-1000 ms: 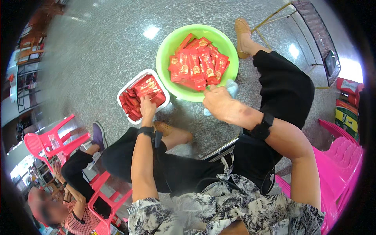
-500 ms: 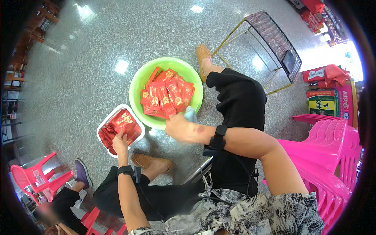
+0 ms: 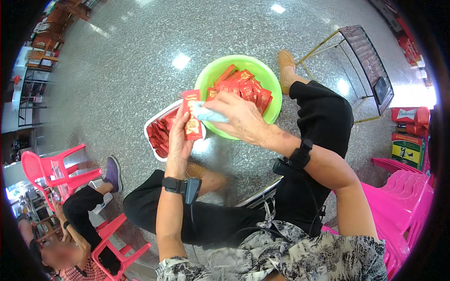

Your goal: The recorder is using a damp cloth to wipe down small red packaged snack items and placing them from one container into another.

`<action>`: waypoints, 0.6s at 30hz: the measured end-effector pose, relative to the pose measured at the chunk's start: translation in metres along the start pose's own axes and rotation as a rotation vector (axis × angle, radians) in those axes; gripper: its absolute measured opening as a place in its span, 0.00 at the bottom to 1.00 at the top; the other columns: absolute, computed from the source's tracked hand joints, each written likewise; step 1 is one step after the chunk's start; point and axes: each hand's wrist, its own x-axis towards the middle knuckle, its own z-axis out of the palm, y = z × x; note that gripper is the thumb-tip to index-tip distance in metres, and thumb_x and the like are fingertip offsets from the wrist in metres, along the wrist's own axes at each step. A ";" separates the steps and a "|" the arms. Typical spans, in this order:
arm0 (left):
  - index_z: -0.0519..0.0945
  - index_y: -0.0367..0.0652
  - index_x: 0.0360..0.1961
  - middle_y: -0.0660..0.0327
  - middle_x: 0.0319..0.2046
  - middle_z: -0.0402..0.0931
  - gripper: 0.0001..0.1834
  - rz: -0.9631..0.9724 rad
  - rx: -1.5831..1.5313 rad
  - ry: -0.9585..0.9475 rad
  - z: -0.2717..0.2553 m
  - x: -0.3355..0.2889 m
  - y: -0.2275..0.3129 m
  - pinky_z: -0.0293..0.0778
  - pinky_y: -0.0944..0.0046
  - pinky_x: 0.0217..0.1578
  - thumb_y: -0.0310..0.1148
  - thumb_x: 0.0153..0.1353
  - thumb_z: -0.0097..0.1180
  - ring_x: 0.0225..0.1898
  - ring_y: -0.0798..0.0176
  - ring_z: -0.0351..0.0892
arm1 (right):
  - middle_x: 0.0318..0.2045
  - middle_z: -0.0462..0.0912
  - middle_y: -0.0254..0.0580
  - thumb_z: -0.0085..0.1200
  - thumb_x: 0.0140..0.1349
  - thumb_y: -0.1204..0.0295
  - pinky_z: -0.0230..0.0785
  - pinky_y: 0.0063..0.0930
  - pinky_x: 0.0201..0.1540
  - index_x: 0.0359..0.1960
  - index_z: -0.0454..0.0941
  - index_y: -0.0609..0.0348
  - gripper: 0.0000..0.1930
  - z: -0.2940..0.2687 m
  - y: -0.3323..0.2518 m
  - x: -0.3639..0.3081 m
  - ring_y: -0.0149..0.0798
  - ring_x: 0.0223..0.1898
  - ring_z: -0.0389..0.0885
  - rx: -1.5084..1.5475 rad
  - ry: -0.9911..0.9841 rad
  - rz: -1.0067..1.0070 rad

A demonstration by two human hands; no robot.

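Note:
My left hand [image 3: 177,143] holds up a flat red packet [image 3: 192,130] with gold print, upright between thumb and fingers. A light blue cloth [image 3: 212,115] is gripped in my right hand [image 3: 246,117] and lies against the packet's face, so part of it is covered. Both hands are above the gap between two containers on the floor. In the light green basin [image 3: 276,91] lies a heap of similar red packets [image 3: 243,86]. More red packets [image 3: 159,138] fill the white tub [image 3: 162,113], which my left hand partly hides.
A woven-seat stool [image 3: 368,61] with a dark phone-like object stands at the far right. Stacked pink plastic chairs [image 3: 396,199] and boxes [image 3: 407,150] are at my right. A seated person [image 3: 77,234] and a pink chair [image 3: 51,171] are at the left.
My left hand has risen from the white tub with a red packet. My right hand has moved from the basin's near rim to that packet, bringing the cloth. The view has shifted.

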 end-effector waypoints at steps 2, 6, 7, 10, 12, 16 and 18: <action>0.62 0.42 0.61 0.56 0.54 0.69 0.23 -0.043 -0.045 -0.101 0.013 -0.007 -0.002 0.69 0.60 0.53 0.37 0.67 0.40 0.53 0.62 0.71 | 0.37 0.71 0.40 0.58 0.48 0.68 0.72 0.39 0.38 0.44 0.75 0.51 0.19 0.009 -0.003 -0.001 0.45 0.43 0.74 -0.002 -0.057 -0.075; 0.64 0.44 0.59 0.57 0.52 0.70 0.30 -0.169 -0.135 -0.131 0.027 -0.019 -0.009 0.69 0.58 0.52 0.54 0.66 0.35 0.53 0.60 0.71 | 0.38 0.70 0.39 0.58 0.48 0.70 0.72 0.38 0.37 0.44 0.75 0.49 0.18 0.019 -0.009 -0.007 0.45 0.43 0.74 -0.017 -0.135 -0.087; 0.65 0.44 0.58 0.58 0.52 0.71 0.32 -0.193 -0.153 -0.077 0.027 -0.022 -0.011 0.69 0.58 0.51 0.57 0.65 0.33 0.52 0.60 0.71 | 0.38 0.70 0.39 0.58 0.48 0.72 0.73 0.38 0.37 0.44 0.75 0.48 0.18 0.019 -0.012 -0.007 0.44 0.43 0.74 -0.022 -0.143 -0.025; 0.67 0.46 0.56 0.59 0.50 0.72 0.29 -0.187 -0.088 -0.033 0.021 -0.021 -0.016 0.71 0.61 0.49 0.57 0.65 0.34 0.51 0.63 0.72 | 0.40 0.70 0.40 0.58 0.48 0.72 0.72 0.37 0.38 0.44 0.75 0.48 0.19 0.017 -0.007 -0.002 0.45 0.44 0.74 -0.064 -0.034 0.007; 0.67 0.45 0.55 0.61 0.46 0.73 0.23 -0.112 -0.102 -0.061 0.026 -0.023 -0.018 0.72 0.65 0.47 0.48 0.67 0.39 0.48 0.67 0.73 | 0.40 0.70 0.41 0.58 0.47 0.73 0.72 0.36 0.40 0.46 0.75 0.47 0.20 0.015 -0.001 0.002 0.45 0.44 0.74 -0.109 0.000 0.059; 0.63 0.40 0.58 0.62 0.50 0.70 0.22 -0.135 0.063 -0.034 0.029 -0.031 -0.016 0.69 0.65 0.50 0.36 0.66 0.46 0.49 0.68 0.71 | 0.39 0.71 0.42 0.57 0.50 0.71 0.71 0.37 0.41 0.47 0.75 0.48 0.19 0.010 0.008 0.006 0.46 0.44 0.74 -0.106 0.051 0.078; 0.62 0.40 0.60 0.61 0.52 0.68 0.23 -0.138 0.042 -0.055 0.032 -0.033 -0.014 0.69 0.65 0.51 0.34 0.65 0.47 0.50 0.67 0.71 | 0.38 0.71 0.43 0.56 0.52 0.70 0.70 0.37 0.41 0.47 0.75 0.49 0.18 0.006 0.010 0.007 0.46 0.43 0.74 -0.082 0.057 0.106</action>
